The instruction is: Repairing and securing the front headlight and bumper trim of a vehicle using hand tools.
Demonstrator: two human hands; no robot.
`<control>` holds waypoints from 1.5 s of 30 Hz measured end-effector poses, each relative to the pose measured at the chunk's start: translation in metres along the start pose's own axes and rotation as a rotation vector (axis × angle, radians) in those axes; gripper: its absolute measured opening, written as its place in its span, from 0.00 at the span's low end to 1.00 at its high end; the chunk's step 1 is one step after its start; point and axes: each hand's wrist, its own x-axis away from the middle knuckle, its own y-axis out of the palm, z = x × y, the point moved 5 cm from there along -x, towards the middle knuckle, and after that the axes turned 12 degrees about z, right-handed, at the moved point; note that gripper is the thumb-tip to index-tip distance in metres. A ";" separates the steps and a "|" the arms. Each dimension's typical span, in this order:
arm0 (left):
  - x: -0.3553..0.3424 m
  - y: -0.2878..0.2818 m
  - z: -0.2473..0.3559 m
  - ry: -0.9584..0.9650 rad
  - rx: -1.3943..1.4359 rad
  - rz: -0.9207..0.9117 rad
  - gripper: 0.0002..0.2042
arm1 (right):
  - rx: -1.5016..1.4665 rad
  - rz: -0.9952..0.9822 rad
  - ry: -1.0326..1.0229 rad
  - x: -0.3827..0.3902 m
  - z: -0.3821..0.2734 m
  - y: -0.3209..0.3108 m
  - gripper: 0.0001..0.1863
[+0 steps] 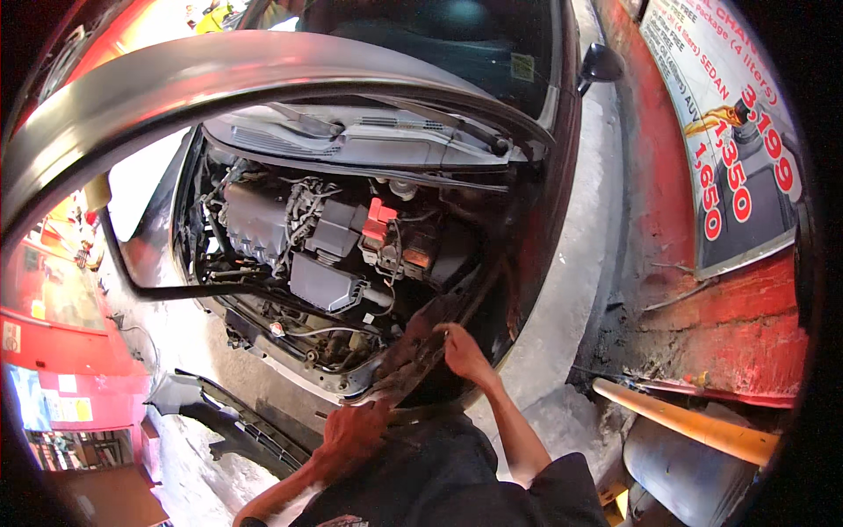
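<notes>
Fingers of both hands are closed on a dark panel (413, 356) at the car's front corner: left hand (351, 435) low, right hand (458, 347) higher, beside the engine (263, 224).

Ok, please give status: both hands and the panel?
Left hand grips dark panel low end. Right hand grips upper edge. Detached bumper lies on floor, left.
</notes>
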 end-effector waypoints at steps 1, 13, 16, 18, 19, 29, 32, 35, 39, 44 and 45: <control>0.002 0.010 -0.003 -0.005 0.003 0.020 0.12 | -0.007 -0.011 -0.012 -0.014 -0.001 0.000 0.12; 0.012 0.025 0.009 -0.031 0.078 0.127 0.11 | 0.013 -0.086 0.041 -0.102 -0.009 0.042 0.10; 0.009 0.028 0.009 -0.015 0.078 0.148 0.10 | 0.041 0.143 -0.154 -0.151 -0.029 0.030 0.08; 0.009 0.029 0.009 0.004 0.083 0.173 0.10 | 0.041 0.288 -0.195 -0.192 -0.048 0.016 0.09; 0.009 0.028 0.008 -0.014 0.082 0.164 0.10 | 0.038 0.366 -0.243 -0.211 -0.058 0.012 0.09; 0.006 0.031 0.002 0.086 0.092 0.292 0.11 | 0.616 0.386 -0.162 -0.399 0.063 0.061 0.23; 0.009 0.033 -0.014 -0.075 0.136 0.188 0.15 | 0.556 0.245 -0.128 -0.398 0.052 0.106 0.28; 0.020 0.057 -0.025 0.066 0.101 0.542 0.15 | 0.430 0.316 -0.211 -0.366 0.024 0.111 0.24; 0.028 0.038 -0.015 0.003 0.195 0.491 0.10 | 0.305 0.401 -0.293 -0.345 -0.022 0.079 0.18; 0.027 0.035 -0.012 -0.160 0.283 0.172 0.14 | 0.182 0.480 -0.370 -0.246 -0.039 0.019 0.14; 0.027 0.035 -0.012 -0.155 0.259 0.172 0.16 | 0.152 0.494 -0.385 -0.233 -0.045 0.010 0.14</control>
